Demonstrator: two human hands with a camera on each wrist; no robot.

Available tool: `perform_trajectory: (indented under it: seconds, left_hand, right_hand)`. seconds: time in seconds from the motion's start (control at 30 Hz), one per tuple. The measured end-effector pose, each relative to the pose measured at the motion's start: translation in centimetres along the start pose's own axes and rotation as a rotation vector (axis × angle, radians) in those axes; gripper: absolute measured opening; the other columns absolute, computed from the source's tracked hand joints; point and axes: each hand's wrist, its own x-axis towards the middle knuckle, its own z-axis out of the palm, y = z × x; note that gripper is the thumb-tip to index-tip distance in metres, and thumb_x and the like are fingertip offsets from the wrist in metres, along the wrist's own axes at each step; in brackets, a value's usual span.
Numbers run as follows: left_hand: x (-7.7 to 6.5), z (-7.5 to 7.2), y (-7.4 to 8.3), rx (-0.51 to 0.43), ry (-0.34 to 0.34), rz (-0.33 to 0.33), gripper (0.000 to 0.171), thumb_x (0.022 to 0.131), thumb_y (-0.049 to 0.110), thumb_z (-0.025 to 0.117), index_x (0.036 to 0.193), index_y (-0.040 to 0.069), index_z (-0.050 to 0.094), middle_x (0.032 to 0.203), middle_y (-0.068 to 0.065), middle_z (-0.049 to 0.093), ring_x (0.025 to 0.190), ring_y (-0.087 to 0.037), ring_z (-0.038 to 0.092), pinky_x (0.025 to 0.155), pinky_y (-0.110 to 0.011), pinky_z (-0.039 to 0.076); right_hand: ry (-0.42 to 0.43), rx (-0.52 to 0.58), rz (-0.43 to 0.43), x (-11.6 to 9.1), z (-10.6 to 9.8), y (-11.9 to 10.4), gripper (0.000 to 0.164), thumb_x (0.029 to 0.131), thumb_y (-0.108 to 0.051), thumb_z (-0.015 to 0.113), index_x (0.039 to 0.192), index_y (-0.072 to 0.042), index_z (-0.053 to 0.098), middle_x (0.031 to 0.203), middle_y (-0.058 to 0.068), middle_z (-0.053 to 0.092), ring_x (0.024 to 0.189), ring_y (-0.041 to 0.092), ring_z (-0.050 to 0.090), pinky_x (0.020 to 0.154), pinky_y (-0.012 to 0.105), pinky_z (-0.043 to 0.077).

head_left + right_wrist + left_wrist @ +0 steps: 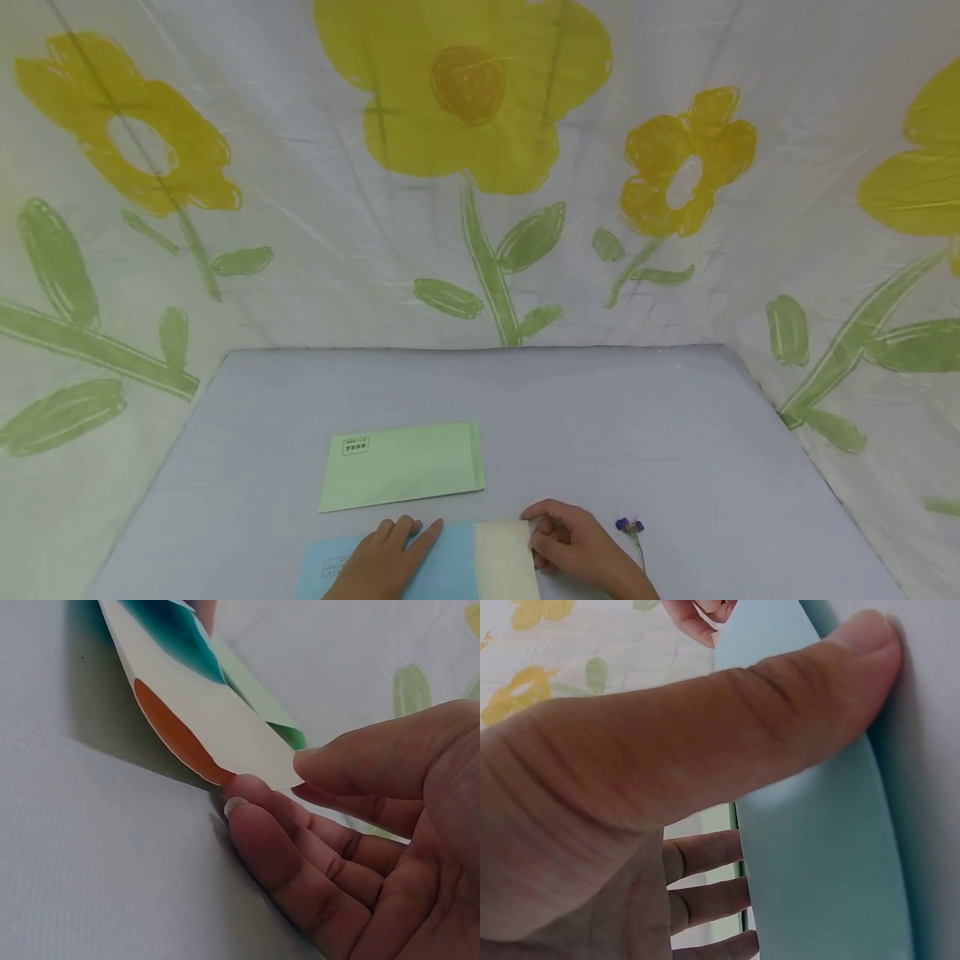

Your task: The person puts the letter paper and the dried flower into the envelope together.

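A light blue envelope (450, 567) with faint printing lies at the front of the table. From its right end sticks out a cream envelope (202, 712), whose edge gapes and shows an orange-looking inside. My left hand (382, 562) holds the blue envelope, its thumb (802, 705) across the paper and the other fingers at the far edge, fingertips partly hidden. At the right end, my right hand (573, 542) pinches a corner of the cream envelope between thumb (322, 765) and fingers. The paper is bowed and partly lifted off the table.
A pale green envelope (405, 467) with a printed box lies flat behind the blue one. Right of my right hand is a small purple flower on a thin stem (630, 527). The grey-white table (600, 417) meets a hanging with painted yellow flowers (465, 92).
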Motion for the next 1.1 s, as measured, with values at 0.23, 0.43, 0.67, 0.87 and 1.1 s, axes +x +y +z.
perform_trajectory:
  seconds: [0.23, 0.43, 0.67, 0.87, 1.1]
  left_hand:
    - [0.00, 0.05, 0.01, -0.007, -0.017, -0.011, 0.100, 0.077, 0.087, 0.051, 0.136, 0.007, 0.061, 0.108, -0.007, 0.058, 0.083, -0.014, 0.045, 0.071, -0.028, 0.049]
    - [-0.05, 0.01, 0.01, -0.013, -0.011, -0.007, 0.100, 0.077, 0.087, 0.051, 0.136, 0.007, 0.061, 0.108, -0.008, 0.058, 0.083, -0.013, 0.045, 0.070, -0.027, 0.048]
    - [-0.04, -0.15, 0.04, -0.027, -0.019, -0.014, 0.100, 0.077, 0.087, 0.051, 0.137, 0.007, 0.060, 0.109, -0.008, 0.058, 0.085, -0.014, 0.046, 0.069, -0.028, 0.048]
    - [-0.04, -0.20, 0.13, -0.037, -0.044, -0.030, 0.102, 0.076, 0.088, 0.051, 0.139, 0.007, 0.059, 0.111, -0.008, 0.058, 0.087, -0.015, 0.047, 0.069, -0.027, 0.048]
    - [-0.07, -0.20, 0.16, -0.042, -0.047, -0.035, 0.105, 0.074, 0.089, 0.052, 0.140, 0.008, 0.058, 0.113, -0.009, 0.058, 0.088, -0.016, 0.047, 0.069, -0.028, 0.048]
  right_hand:
    - [-0.008, -0.002, -0.014, 0.01, 0.16, -0.13, 0.026, 0.098, -0.007, 0.061, 0.123, 0.003, 0.062, 0.082, 0.005, 0.067, 0.067, 0.014, 0.067, 0.060, 0.030, 0.059]
    - [-0.006, -0.004, 0.003, 0.01, 0.26, -0.26, 0.027, 0.098, -0.007, 0.061, 0.123, 0.002, 0.062, 0.083, 0.006, 0.067, 0.067, 0.014, 0.066, 0.060, 0.029, 0.058]
    - [-0.005, -0.008, -0.003, 0.03, 0.30, -0.32, 0.027, 0.099, -0.006, 0.060, 0.124, 0.002, 0.062, 0.082, 0.005, 0.067, 0.066, 0.014, 0.066, 0.060, 0.029, 0.058]
    - [-0.006, -0.005, -0.015, 0.13, 0.32, -0.53, 0.027, 0.099, -0.006, 0.059, 0.124, 0.004, 0.062, 0.083, 0.006, 0.067, 0.067, 0.015, 0.067, 0.059, 0.029, 0.058]
    - [0.000, -0.018, 0.002, 0.14, 0.47, -0.56, 0.026, 0.098, -0.007, 0.060, 0.123, 0.003, 0.063, 0.082, 0.004, 0.066, 0.067, 0.014, 0.066, 0.059, 0.028, 0.058]
